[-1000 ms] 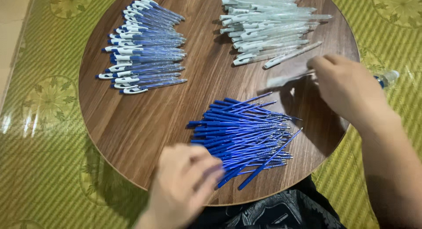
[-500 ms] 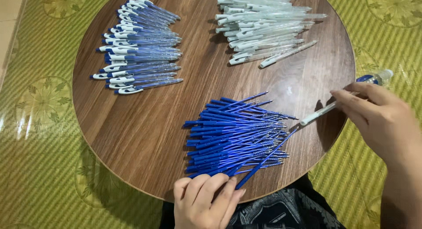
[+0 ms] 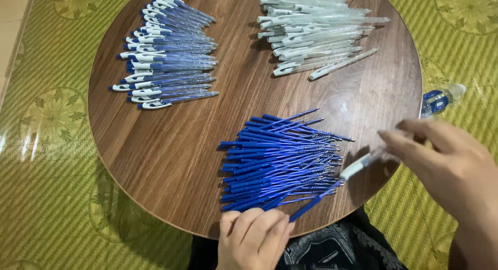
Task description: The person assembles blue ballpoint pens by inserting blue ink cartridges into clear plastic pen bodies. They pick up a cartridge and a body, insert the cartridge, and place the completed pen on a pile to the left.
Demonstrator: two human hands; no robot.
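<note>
1. Table (image 3: 171,161): round, wooden; it stands on a green mat (image 3: 46,197).
2. Refills (image 3: 280,161): a blue heap near the near edge, right of centre.
3. Pens (image 3: 166,52): blue-and-white, lined up by the far left edge.
4. Barrels (image 3: 311,34): clear, piled by the far right edge.
5. Right hand (image 3: 446,161): over the right edge; fingers pinch a clear barrel (image 3: 363,165), a blue refill (image 3: 314,202) sticking out of its end.
6. Left hand (image 3: 254,239): at the near edge, fingers curled, touching the heap; whether it grips one I cannot tell.
7. Bottle (image 3: 441,98): on the mat, just off the right edge.
</note>
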